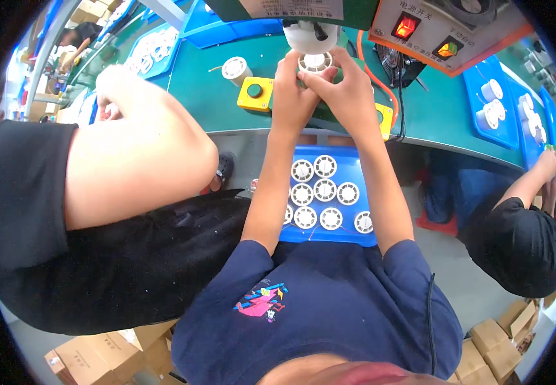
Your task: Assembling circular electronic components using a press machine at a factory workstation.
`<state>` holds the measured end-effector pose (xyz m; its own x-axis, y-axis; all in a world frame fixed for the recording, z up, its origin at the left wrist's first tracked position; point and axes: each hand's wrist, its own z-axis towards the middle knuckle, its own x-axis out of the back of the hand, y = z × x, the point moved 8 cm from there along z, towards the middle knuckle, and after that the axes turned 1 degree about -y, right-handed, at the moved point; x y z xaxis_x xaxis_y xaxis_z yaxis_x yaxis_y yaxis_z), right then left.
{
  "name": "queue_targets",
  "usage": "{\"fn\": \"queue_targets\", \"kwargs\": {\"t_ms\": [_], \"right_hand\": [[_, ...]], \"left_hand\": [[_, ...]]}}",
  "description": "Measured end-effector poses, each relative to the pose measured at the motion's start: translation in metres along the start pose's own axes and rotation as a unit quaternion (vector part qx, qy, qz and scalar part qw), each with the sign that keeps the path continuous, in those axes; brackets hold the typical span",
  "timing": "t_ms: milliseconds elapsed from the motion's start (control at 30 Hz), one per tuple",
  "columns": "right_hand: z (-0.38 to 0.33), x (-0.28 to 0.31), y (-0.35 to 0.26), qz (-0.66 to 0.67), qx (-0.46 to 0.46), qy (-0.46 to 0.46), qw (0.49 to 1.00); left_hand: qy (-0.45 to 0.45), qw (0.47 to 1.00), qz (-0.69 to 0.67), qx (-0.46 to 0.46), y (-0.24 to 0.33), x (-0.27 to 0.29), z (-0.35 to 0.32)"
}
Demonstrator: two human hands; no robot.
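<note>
Both my hands are raised beneath the white head (310, 38) of a bench machine. Between them is a white round slotted housing (315, 63), its slotted face up. My left hand (289, 86) closes on its left side, and my right hand (347, 83) wraps its right side with the thumb across the front. The machine head hides part of the far rim. Below my forearms, a blue tray (329, 237) holds several similar white housings (325, 189) with thin wires. Another white housing (234, 68) stands on the green bench, left of my hands.
Yellow button boxes, one at left (255, 94) and one at right (384, 120), flank my wrists. An orange-edged control box (445, 32) overhangs the right, with an orange hose (380, 83) below. Co-workers sit at left (130, 141) and right (515, 244). Blue trays (493, 109) line the bench.
</note>
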<state>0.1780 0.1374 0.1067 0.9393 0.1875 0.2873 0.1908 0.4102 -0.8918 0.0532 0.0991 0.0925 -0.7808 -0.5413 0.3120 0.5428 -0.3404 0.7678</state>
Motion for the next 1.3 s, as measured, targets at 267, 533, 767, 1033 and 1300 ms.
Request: {"fn": "queue_targets", "kwargs": {"t_ms": [267,533,767,1033,1300], "right_hand": [[-0.002,0.0,0.01,0.063,-0.023,0.001,0.998],[-0.001,0.003,0.0,0.068,-0.032,-0.011,0.997],[-0.049,0.034,-0.016,-0.069,0.041,0.079,0.994],[-0.099,0.071,0.017,-0.284,0.107,0.109,0.947],[-0.089,0.065,0.011,-0.331,0.089,0.096,0.934]], "left_hand": [[-0.043,0.998,0.045,-0.033,-0.004,0.008,-0.016],[-0.021,0.997,0.063,-0.049,0.008,0.02,-0.018],[0.046,0.989,0.14,-0.034,-0.008,0.066,-0.055],[0.082,0.982,0.16,0.059,-0.042,0.073,-0.071],[0.093,0.978,0.141,0.123,-0.052,0.077,-0.063]]}}
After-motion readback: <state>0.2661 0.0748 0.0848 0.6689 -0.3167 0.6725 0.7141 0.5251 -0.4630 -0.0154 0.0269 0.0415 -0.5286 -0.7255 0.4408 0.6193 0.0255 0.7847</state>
